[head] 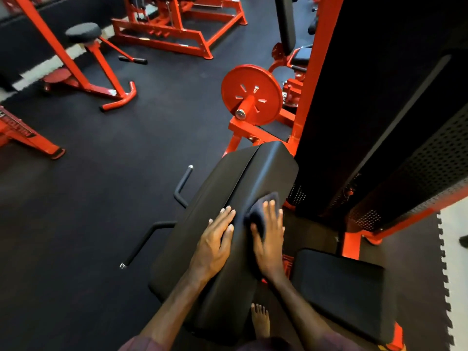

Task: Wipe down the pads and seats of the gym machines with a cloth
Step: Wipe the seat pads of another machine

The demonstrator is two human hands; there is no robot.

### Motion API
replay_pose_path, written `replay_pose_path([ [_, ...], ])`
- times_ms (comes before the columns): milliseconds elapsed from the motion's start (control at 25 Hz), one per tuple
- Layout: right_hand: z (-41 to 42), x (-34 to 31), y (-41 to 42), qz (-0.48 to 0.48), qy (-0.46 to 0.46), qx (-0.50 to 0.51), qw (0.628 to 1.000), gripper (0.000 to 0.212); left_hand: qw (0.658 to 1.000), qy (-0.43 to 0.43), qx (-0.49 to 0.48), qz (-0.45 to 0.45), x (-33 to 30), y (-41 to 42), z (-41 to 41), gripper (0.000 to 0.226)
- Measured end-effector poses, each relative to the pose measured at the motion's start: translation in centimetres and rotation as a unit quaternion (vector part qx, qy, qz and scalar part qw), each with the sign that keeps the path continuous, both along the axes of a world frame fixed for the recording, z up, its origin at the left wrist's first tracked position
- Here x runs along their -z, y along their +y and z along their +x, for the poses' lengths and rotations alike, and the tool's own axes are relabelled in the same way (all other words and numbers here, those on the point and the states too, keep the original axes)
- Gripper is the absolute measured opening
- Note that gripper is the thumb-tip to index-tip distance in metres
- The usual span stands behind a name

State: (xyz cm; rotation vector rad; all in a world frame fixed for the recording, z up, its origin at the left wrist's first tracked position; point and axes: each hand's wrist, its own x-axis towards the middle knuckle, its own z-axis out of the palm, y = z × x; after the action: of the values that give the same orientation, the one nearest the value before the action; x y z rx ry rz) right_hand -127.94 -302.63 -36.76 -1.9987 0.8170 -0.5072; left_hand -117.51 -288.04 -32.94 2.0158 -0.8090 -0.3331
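At lower centre of frame, right hand [269, 240] fingers spread press cloth [260, 209] on pad [217, 183]; left hand [215, 239] flat, bracing; best keep strokes overlapping, seam included.

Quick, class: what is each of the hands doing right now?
Left hand: open, fingers straight, resting flat on the black pad.
Right hand: open, fingers straight, pressing the dark cloth onto the pad.

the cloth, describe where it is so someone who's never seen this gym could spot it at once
Find the big black angled pad low in the middle, beside the tall black weight-stack tower. The cloth lies bunched on its right-hand panel, under the right hand. It is the only soft, crumpled dark thing there; the left hand rests bare.
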Motion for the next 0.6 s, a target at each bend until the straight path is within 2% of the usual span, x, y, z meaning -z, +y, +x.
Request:
replay_pose_path([
  [40, 2.4, -0.9, -1.5, 0.043, 0.017, 0.057, 0.997, 0.078, 1.0, -0.004, -0.004, 0.004, -0.1, -0.2, -0.1, 0.047],
  [120, 6.7, -3.2, -3.6, 0.037, 0.065, 0.082, 0.994, 0.085, 1.0, -0.008, -0.004, 0.015, -0.3, -0.6, 0.0, 0.048],
  [160, 7.5, -4.1, -3.7, -0.003, 0.073, 0.056, 0.996, 0.083, 1.0, -0.011, -0.001, 0.024, -0.5, -1.0, 0.2, 0.048],
  [240, 6.1, -3.7, -2.9, -0.089, 0.017, -0.043, 0.995, 0.072, 0.999, -0.019, -0.001, 0.04, -0.5, -1.9, 0.8, 0.05],
  [320, 2.3, -1.0, -2.7, -0.108, -0.025, -0.105, 0.988, 0.069, 0.998, -0.031, -0.008, 0.054, -0.3, -2.7, 1.2, 0.051],
  [400, 2.1, 0.5, -4.8, -0.037, -0.022, -0.032, 0.999, 0.072, 0.997, -0.042, -0.018, 0.069, -0.2, -3.3, 1.4, 0.051],
  [480, 6.3, -0.8, -7.3, 0.046, 0.011, 0.073, 0.996, 0.08, 0.995, -0.061, -0.016, 0.082, -0.3, -3.6, 1.5, 0.05],
  [520, 8.4, -1.9, -8.4, 0.059, 0.042, 0.099, 0.992, 0.082, 0.994, -0.074, -0.012, 0.085, -0.3, -3.8, 1.6, 0.05],
  [600, 10.1, -3.1, -8.9, 0.021, 0.066, 0.084, 0.994, 0.083, 0.992, -0.09, -0.012, 0.085, -0.4, -4.6, 2.0, 0.052],
])
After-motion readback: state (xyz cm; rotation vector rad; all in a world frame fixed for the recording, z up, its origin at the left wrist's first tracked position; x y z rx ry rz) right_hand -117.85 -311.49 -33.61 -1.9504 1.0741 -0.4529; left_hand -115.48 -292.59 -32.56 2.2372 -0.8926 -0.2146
